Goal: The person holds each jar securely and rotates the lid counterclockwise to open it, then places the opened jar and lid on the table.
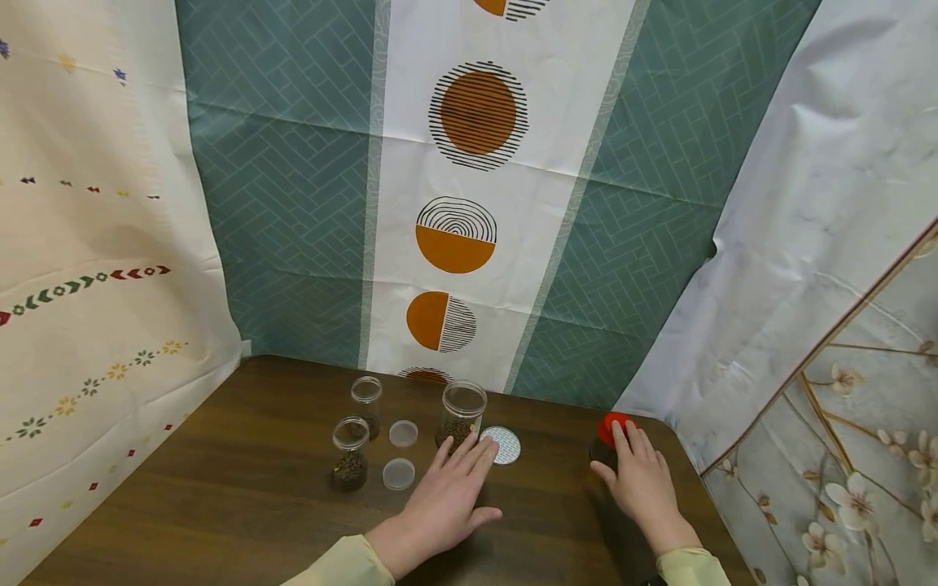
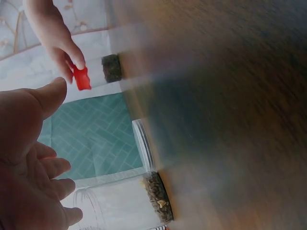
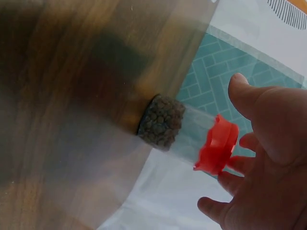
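Note:
My left hand [image 1: 449, 500] is open, fingers spread, in front of a large clear jar [image 1: 472, 399]; pellets [image 2: 158, 194] lie in its bottom, and whether the fingers touch it I cannot tell. A round, pale patterned lid [image 1: 506, 446] lies flat beside that jar. Over at the right, my right hand [image 1: 645, 484] reaches to a clear jar with a red lid [image 3: 218, 146]. Its fingers are extended at the lid, with the thumb standing apart from it. Brown pellets [image 3: 160, 122] fill the lower part of this upright jar.
Two smaller uncovered jars, a front one [image 1: 351, 435] and a rear one [image 1: 366, 392], stand on the left, with dark contents. Two clear lids, one nearer [image 1: 399, 474] and one farther [image 1: 403, 433], lie beside them. Hanging cloth [image 1: 293, 203] borders the wooden table [image 1: 220, 488].

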